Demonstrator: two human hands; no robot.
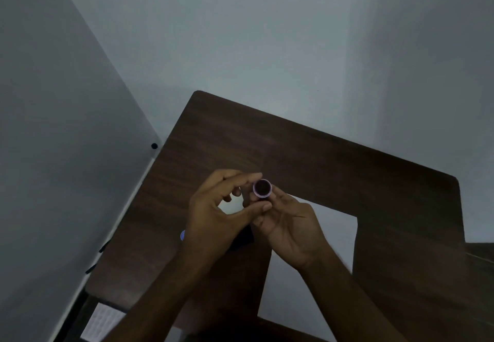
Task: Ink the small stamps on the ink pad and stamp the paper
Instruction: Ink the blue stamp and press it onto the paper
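We've got the small purple stamp [262, 188] pinched in our right hand [291, 228], face up above the paper [334, 224]. Left hand [216, 216] has a loose grip, fingers curled beside it, touching or not we can't tell. Could smudge ink on fingers, or fumble it onto the tabletop [347, 165]. A dark thing [242, 240] hides under our left hand, maybe the pad.

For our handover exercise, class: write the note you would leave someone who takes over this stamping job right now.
Right hand: shut on the small purple stamp, held above the table with its round dark face turned up toward the camera.
Left hand: fingers curled beside the stamp, fingertips near it; whether its grip is on the stamp is unclear.
White paper lies on the dark wooden table, under the hands.
A dark object below the left hand may be the ink pad.
No prints visible on the paper.
Left: ink, then stamp the paper.
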